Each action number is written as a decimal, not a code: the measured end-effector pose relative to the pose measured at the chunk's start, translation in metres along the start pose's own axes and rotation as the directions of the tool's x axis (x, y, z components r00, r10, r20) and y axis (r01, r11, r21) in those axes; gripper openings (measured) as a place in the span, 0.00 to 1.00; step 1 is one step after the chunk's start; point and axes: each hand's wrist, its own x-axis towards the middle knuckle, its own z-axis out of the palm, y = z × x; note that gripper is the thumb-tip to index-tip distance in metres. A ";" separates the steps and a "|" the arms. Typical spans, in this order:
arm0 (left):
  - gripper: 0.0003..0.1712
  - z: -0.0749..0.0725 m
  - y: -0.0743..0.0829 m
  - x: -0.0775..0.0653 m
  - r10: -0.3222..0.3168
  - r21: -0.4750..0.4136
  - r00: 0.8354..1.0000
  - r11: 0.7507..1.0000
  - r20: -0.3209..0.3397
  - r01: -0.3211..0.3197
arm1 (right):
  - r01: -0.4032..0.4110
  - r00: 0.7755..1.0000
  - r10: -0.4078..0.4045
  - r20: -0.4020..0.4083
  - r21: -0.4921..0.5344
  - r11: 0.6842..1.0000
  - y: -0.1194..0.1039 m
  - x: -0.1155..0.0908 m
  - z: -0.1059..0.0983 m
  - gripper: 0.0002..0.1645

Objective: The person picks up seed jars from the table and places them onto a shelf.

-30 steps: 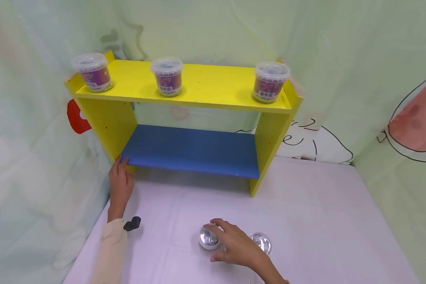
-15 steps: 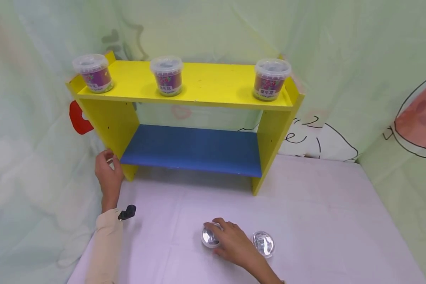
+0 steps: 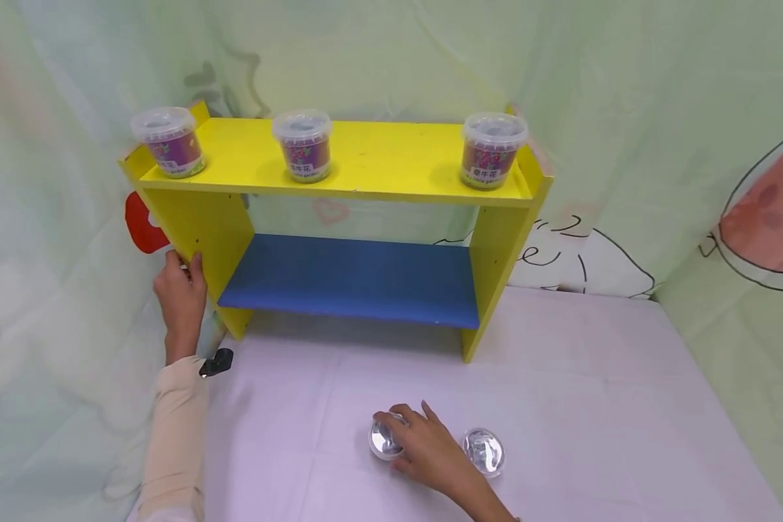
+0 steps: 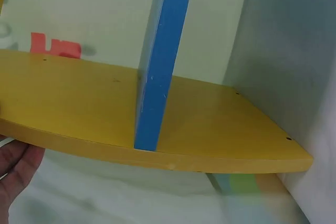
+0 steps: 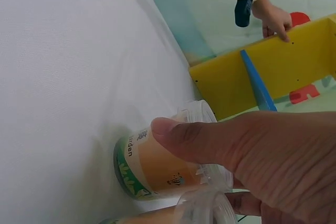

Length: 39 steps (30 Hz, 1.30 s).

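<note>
Head view: left hand (image 3: 181,293) now higher up the shelf unit (image 3: 391,159) than a second ago, fingers bent at its side panel; cannot tell if gripping. Right hand (image 3: 433,453) grasps one orange-labelled tub (image 3: 382,441) on the white cloth (image 3: 561,406). Count: two orange-labelled tubs, three purple-labelled tubs (image 3: 308,156).

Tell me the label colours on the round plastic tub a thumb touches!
The label is mainly orange and green, best in the right wrist view.
</note>
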 end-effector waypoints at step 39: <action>0.25 0.002 -0.002 0.006 0.073 0.073 0.997 0.995 -0.027 -0.071 | 0.003 0.997 0.009 -0.076 0.161 0.987 -0.009 0.031 -0.010 0.44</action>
